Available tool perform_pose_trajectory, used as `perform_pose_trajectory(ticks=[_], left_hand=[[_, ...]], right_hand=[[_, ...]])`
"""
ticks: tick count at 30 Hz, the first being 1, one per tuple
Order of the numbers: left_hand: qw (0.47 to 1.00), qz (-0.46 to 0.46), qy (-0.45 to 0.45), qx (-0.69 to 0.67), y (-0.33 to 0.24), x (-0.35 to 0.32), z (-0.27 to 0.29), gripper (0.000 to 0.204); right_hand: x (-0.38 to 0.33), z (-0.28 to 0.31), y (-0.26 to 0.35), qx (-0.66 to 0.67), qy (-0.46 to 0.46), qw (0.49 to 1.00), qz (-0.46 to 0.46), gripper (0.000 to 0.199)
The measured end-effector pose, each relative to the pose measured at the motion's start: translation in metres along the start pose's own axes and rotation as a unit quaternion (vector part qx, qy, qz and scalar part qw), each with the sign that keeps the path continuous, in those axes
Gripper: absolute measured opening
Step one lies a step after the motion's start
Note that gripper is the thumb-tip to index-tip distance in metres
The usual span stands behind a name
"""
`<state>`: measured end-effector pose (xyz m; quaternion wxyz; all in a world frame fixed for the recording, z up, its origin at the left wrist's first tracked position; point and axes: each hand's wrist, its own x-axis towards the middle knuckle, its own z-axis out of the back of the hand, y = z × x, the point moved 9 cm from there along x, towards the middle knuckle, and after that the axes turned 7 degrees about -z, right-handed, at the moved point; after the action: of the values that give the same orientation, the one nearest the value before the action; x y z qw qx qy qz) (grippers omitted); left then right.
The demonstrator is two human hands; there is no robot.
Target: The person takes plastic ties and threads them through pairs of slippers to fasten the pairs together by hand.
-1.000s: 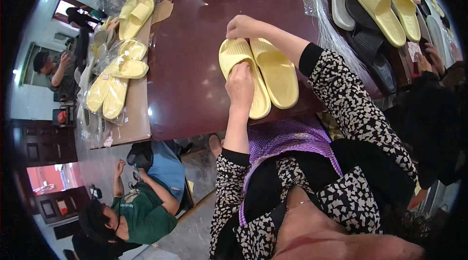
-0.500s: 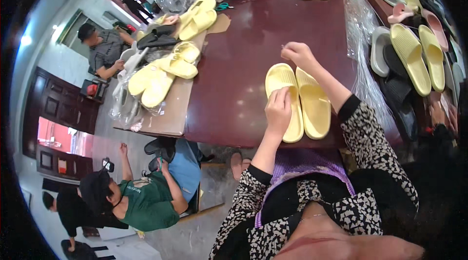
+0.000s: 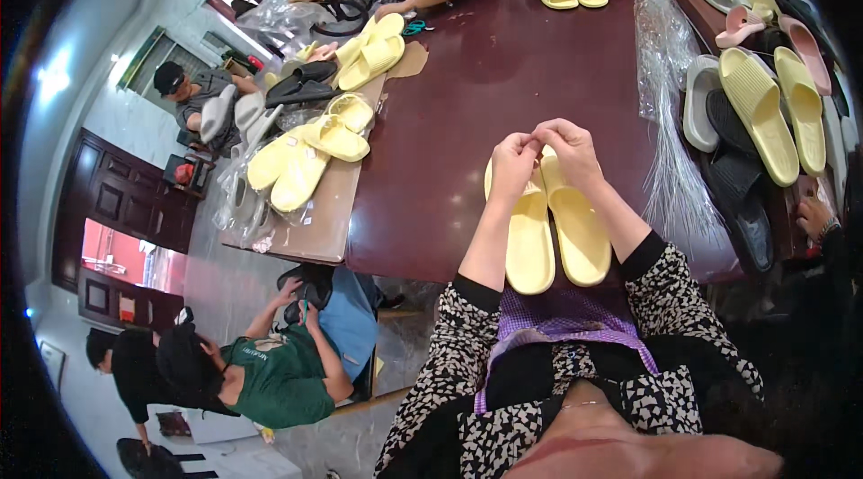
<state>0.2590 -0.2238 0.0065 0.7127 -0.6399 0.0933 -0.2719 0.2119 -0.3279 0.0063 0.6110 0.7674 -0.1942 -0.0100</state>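
Your left hand (image 3: 512, 164) meets your right hand (image 3: 568, 151), grip pinched closed, any contents hidden, over yellow slippers (image 3: 530, 252) paired, probably for easy reach.

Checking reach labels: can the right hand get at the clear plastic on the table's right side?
Likely yes: only tabletop seems to lie between the right hand and the clear plastic, though that hand meets the left hand above the yellow slippers.
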Motion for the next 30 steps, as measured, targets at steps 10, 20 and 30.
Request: perform_pose_trajectory(ticks=[10, 20, 30], left_hand=[[0.987, 0.006, -0.101, -0.121, 0.001, -0.006, 0.022, 0.009], [0.973, 0.027, -0.081, -0.215, 0.015, -0.002, 0.008, 0.006], [0.968, 0.042, -0.094, -0.228, 0.017, -0.008, 0.008, 0.007]], right_hand=[[-0.001, 0.009, 0.001, -0.08, -0.048, 0.995, -0.023, 0.015], [0.002, 0.006, -0.016, -0.01, -0.023, 0.999, -0.048, 0.015], [-0.002, 0.001, -0.015, -0.023, 0.005, 0.999, -0.03, 0.015]])
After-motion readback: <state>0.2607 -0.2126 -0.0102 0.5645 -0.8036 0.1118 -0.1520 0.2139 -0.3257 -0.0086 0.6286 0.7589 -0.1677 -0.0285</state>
